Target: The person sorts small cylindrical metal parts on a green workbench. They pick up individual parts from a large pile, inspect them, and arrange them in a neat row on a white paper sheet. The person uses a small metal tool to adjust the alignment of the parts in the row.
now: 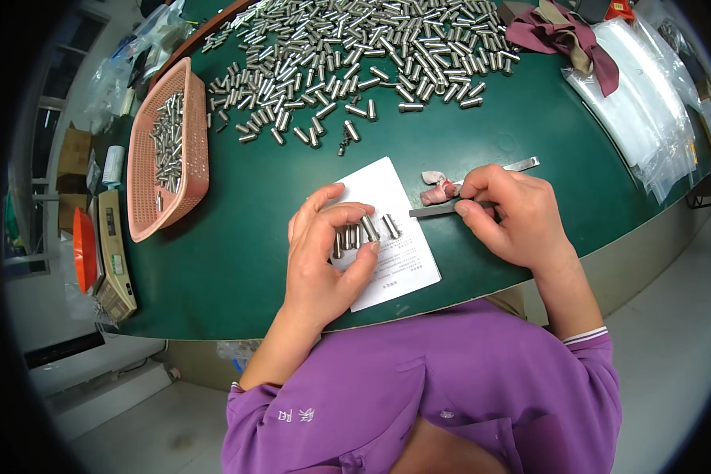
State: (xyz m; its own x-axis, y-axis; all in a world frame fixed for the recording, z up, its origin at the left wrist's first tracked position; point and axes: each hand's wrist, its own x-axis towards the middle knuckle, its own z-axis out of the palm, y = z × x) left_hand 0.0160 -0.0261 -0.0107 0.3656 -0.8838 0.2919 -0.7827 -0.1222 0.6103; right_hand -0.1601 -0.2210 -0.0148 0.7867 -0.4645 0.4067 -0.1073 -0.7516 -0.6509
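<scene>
My left hand is above a white printed sheet, thumb and forefinger pinching a shiny metal cylinder. Beneath its curled fingers stand several similar cylinders, partly hidden. One more cylinder rests on the paper just right of the pinched one. My right hand is closed on a flat dark file, whose tip reaches the paper's right edge. Beyond those fingers lie a silver metal strip and a crumpled pink-and-white wrapped piece, both partly covered by the hand.
A large heap of metal cylinders spreads over the green table's far side. At left stand a pink basket of small metal parts and a scale. Plastic bags and a maroon cloth lie far right.
</scene>
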